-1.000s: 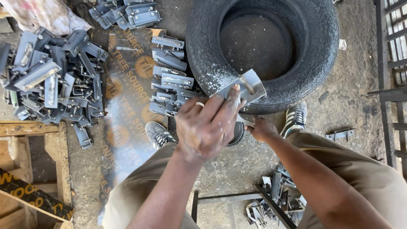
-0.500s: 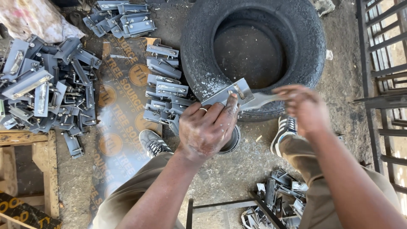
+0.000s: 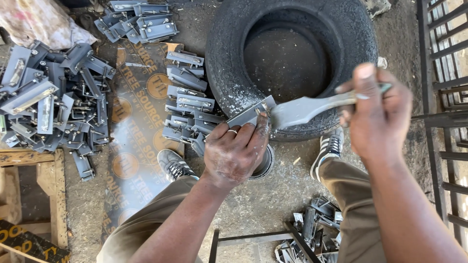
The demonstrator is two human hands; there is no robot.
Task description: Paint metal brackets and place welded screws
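Head view: left hand [image 3: 234, 151] clamped around a small grey folded-metal bracket [image 3: 251, 113], propped against the rim of the worn black rubber tyre [image 3: 229, 87], apparently for steady support. Right hand [image 3: 375, 117] wrapped around the handle of a flat grey-bristled paintbrush [image 3: 304, 108], bristles touching the bracket's end. Rows of matching grey brackets [image 3: 187, 104] laid apart on printed cardboard sheet [image 3: 139, 122], probably drying; jumbled heap of brackets [image 3: 48, 97] far left.
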